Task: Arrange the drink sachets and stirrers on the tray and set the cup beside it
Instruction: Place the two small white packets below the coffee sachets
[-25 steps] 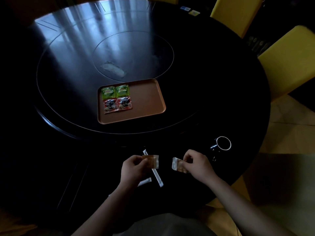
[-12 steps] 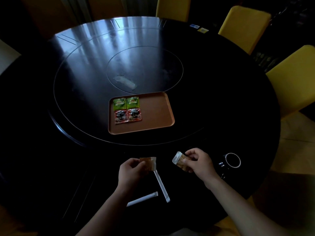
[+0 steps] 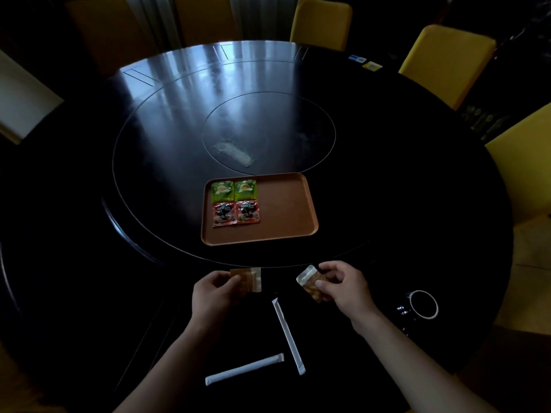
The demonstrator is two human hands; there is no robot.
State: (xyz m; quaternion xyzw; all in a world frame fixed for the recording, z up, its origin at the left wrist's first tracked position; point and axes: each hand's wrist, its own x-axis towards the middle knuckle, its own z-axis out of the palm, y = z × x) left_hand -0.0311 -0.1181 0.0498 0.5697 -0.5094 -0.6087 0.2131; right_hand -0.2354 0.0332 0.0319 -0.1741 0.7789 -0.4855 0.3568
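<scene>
Four sachets in the brown tray's left half, left hand fingers pinching a tan sachet, right hand fingers gripping another tan sachet, two white stirrers on the dark bench below, black cup just right of the right hand, well apart from the tray.

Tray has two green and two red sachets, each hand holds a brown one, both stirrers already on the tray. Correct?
Not quite: the head view shows both stirrers on the table near the hands, not on the tray. The rest holds.
</scene>
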